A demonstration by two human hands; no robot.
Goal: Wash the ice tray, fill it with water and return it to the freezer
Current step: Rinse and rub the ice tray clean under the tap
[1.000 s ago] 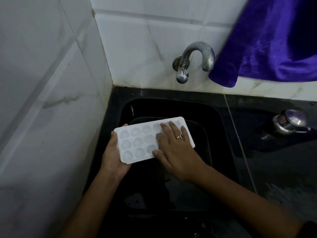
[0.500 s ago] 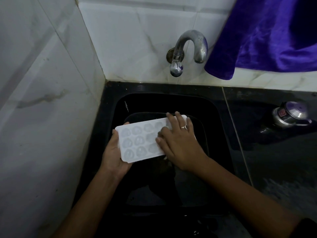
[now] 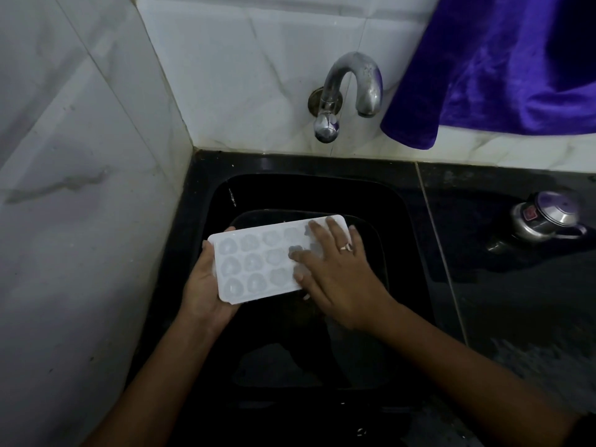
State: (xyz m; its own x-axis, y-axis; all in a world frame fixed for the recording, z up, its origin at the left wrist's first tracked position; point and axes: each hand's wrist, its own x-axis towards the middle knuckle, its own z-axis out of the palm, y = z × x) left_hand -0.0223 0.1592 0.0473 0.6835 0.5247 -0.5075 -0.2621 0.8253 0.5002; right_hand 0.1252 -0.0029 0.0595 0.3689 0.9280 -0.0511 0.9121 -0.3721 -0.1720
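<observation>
A white ice tray with several round cups is held above the black sink. My left hand grips its left end from below, fingers curled round the edge. My right hand, with a ring on one finger, lies flat over the tray's right half, its straight fingers pressing on the cups. The right end of the tray is hidden under that hand. The metal tap is on the wall above the sink; no water runs from it.
White marble-look tiled walls close in on the left and behind. A purple cloth hangs at the upper right. On the black counter to the right stands a steel pressure cooker lid. A dark basin sits inside the sink.
My right hand has slid over the tray's right half, rubbing the cups. The view has shifted a little downward. My left hand keeps its hold.
</observation>
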